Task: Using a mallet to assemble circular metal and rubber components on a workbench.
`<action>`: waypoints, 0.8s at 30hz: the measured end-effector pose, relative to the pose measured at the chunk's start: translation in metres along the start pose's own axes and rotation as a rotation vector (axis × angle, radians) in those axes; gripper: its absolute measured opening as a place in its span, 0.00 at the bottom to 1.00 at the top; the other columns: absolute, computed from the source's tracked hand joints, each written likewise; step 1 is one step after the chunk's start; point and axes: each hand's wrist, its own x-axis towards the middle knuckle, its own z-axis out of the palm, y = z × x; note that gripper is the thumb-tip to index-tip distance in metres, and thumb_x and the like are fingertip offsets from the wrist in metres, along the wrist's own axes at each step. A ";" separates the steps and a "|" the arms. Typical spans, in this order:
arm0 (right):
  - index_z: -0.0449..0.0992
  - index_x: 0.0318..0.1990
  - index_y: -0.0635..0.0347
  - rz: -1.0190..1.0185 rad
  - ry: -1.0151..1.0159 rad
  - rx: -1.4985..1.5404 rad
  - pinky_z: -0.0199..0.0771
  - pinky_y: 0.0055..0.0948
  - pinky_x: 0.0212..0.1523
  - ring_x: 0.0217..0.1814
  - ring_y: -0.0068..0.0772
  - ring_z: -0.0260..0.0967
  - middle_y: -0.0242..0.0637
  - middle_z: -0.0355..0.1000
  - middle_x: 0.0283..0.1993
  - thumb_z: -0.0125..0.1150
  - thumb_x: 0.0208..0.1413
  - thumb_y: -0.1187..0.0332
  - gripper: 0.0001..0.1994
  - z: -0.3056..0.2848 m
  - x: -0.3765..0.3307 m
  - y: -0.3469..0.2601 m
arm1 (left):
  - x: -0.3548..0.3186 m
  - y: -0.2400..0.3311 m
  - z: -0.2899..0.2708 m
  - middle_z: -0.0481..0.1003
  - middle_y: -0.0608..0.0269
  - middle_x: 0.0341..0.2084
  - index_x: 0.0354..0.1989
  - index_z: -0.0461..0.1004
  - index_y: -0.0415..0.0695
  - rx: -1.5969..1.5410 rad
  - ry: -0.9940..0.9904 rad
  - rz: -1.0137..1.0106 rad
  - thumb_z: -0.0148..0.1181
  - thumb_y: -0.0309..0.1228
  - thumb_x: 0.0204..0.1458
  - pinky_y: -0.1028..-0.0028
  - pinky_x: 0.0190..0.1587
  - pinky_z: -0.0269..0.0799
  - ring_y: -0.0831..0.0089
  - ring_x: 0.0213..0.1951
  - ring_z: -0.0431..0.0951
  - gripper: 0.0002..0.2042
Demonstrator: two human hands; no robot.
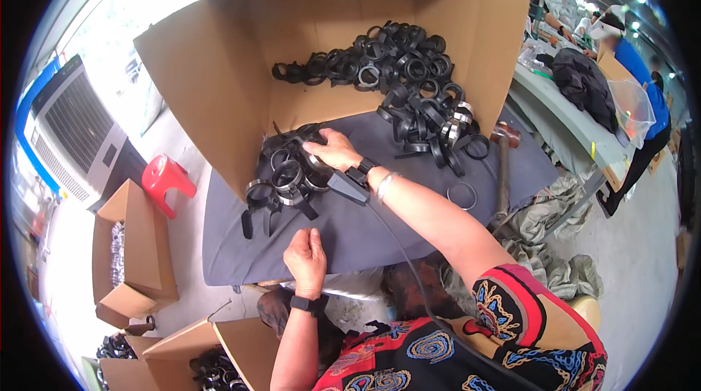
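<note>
My right hand point(335, 151) reaches across to the near left group of black rings point(289, 172), its fingers closed on one of the rings at the group's edge. Several of these rings have long flat tabs, and a few carry shiny metal bands. Just below that wrist lies a grey flat box point(348, 188) with a cable running toward my body. Close to the table's front edge, my left hand point(306, 255) is curled into a fist, thumb against the forefinger; anything inside it is hidden. Both wrists wear black bands.
A large open cardboard box point(212, 70) lies on the dark-covered table point(350, 238), spilling a heap of black rings point(409, 77). A hammer point(503, 172) and a thin loose ring point(461, 195) are at right. A red stool point(168, 183) and cardboard boxes point(146, 267) stand left; people work beyond.
</note>
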 end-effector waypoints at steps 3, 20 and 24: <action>0.73 0.44 0.71 -0.179 0.139 -0.400 0.72 0.43 0.49 0.53 0.53 0.67 0.56 0.68 0.51 0.60 0.49 0.61 0.21 -0.019 0.006 -0.016 | -0.001 -0.001 -0.002 0.70 0.52 0.18 0.26 0.71 0.40 0.010 0.007 -0.028 0.58 0.28 0.52 0.62 0.25 0.66 0.52 0.22 0.72 0.06; 0.71 0.39 0.68 -0.141 0.277 -0.821 0.76 0.45 0.41 0.41 0.52 0.76 0.58 0.74 0.38 0.51 0.52 0.74 0.08 -0.113 0.032 0.012 | -0.003 0.003 -0.004 0.67 0.55 0.16 0.24 0.69 0.41 0.025 0.062 0.027 0.59 0.26 0.50 0.61 0.24 0.64 0.54 0.20 0.70 0.07; 0.71 0.40 0.67 0.109 -0.067 0.025 0.70 0.29 0.17 0.18 0.28 0.69 0.37 0.69 0.23 0.53 0.57 0.71 0.08 -0.145 0.004 -0.005 | -0.003 0.003 -0.003 0.70 0.52 0.17 0.23 0.69 0.41 0.014 0.046 -0.016 0.58 0.29 0.51 0.60 0.25 0.65 0.52 0.22 0.72 0.08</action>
